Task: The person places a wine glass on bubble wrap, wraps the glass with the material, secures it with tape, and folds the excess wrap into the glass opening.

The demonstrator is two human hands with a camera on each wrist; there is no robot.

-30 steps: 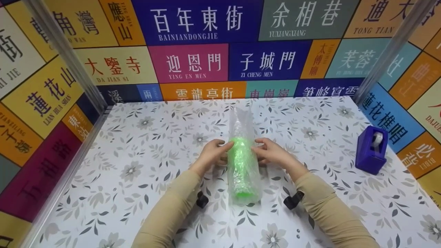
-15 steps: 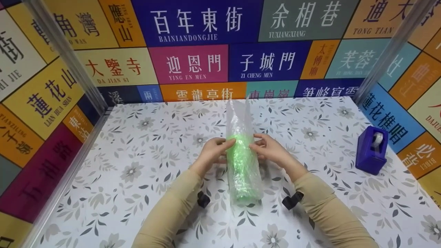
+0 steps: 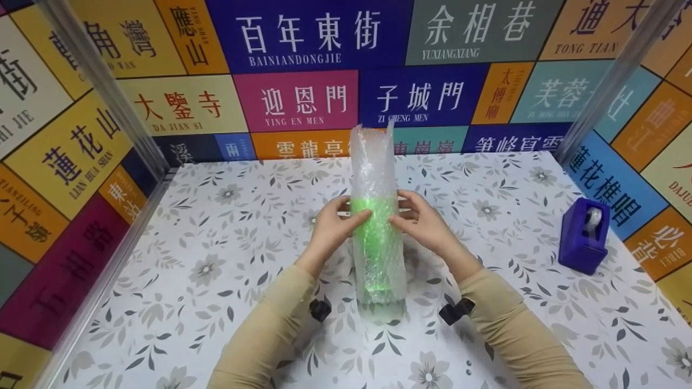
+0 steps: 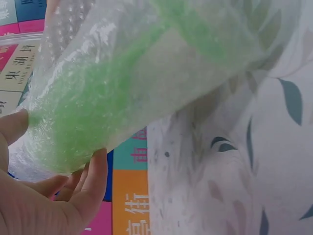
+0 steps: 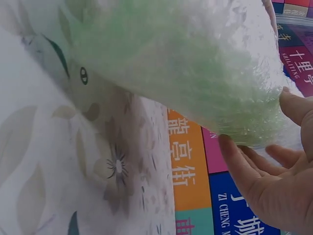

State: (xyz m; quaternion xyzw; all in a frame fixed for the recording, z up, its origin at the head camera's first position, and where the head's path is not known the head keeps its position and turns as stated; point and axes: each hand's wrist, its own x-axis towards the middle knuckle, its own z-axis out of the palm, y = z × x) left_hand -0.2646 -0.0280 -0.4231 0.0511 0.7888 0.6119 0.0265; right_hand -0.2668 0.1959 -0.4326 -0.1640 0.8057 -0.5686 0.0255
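Note:
A roll of clear bubble wrap (image 3: 376,232) stands tilted in the middle of the table, its far end raised. Inside it shows a green object (image 4: 83,112), wide at the top and narrowing below like a goblet; the wrap blurs its exact form. My left hand (image 3: 336,224) holds the roll's left side, thumb in front and fingers round the back. On the right side my right hand (image 3: 424,221) grips it the same way, as the right wrist view shows with the thumb and fingertips (image 5: 230,142) against the wrap. Loose wrap sticks up beyond the green part.
A blue tape dispenser (image 3: 584,235) with a roll of clear tape stands at the right of the table. The table (image 3: 227,302) has a floral cover. Panels with street names (image 3: 303,100) close in the back and both sides.
The wrapped roll lay nearly flat and its far end has risen, so it now stands more upright. Both hands have lifted with it, keeping their places on its sides.

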